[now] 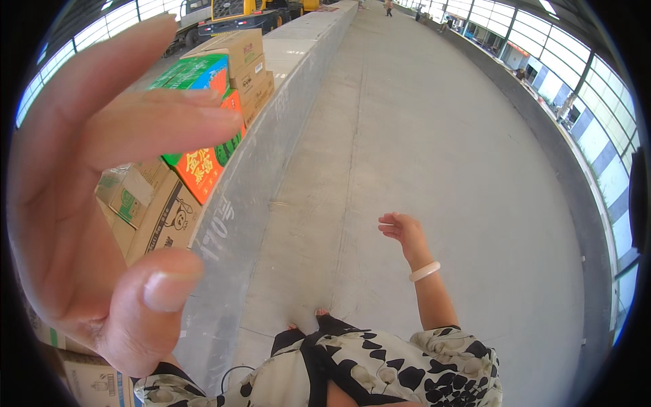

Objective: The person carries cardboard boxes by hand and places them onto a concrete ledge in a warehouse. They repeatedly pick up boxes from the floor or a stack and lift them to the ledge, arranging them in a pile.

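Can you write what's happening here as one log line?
left hand: raised near camera, open, empty | right hand: out over concrete floor, empty, white bracelet | cardboard boxes: stacked behind low concrete wall

A long grey concrete floor (pixel 434 149) runs away into the distance. Along its left edge stands a low grey concrete wall (pixel 271 142). Behind it, stacked brown cardboard boxes (pixel 247 64) sit beside green and orange printed cartons (pixel 203 122), with more brown cartons (pixel 152 203) nearer. A yellow machine (pixel 234 13) is parked at the far end. Tall glazed windows (pixel 597 115) line the right side.
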Available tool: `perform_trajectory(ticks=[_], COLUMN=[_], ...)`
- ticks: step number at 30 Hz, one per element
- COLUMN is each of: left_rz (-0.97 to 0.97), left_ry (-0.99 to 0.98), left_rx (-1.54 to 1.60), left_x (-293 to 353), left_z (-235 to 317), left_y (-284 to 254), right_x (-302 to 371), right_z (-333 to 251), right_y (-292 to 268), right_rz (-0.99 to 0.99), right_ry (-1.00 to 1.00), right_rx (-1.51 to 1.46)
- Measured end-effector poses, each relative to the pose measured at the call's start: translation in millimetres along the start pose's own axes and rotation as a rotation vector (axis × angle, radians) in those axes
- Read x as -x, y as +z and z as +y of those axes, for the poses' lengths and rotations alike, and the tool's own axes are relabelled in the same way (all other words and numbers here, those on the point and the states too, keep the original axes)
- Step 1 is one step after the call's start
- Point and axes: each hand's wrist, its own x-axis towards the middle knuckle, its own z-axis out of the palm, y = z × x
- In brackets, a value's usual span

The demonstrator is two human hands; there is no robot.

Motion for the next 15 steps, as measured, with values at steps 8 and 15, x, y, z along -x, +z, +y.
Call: perform_trajectory(ticks=[8,15], left_rz=[-0.167,-0.543], left_ry=[0.512,0.606], left_rx=[0.419,0.520], left_x=[-21.0,-8.5], left_z=[16.8,57.4], left_y=[7.0,-50.7], right_x=[170.7,349.4], right_z=[57.6,115.4], right_y=[-105.6,-130.5], right_rz=[0.422,0.712], right_ry=[-0.030,0.088], right_rx=[-0.039,-0.161])
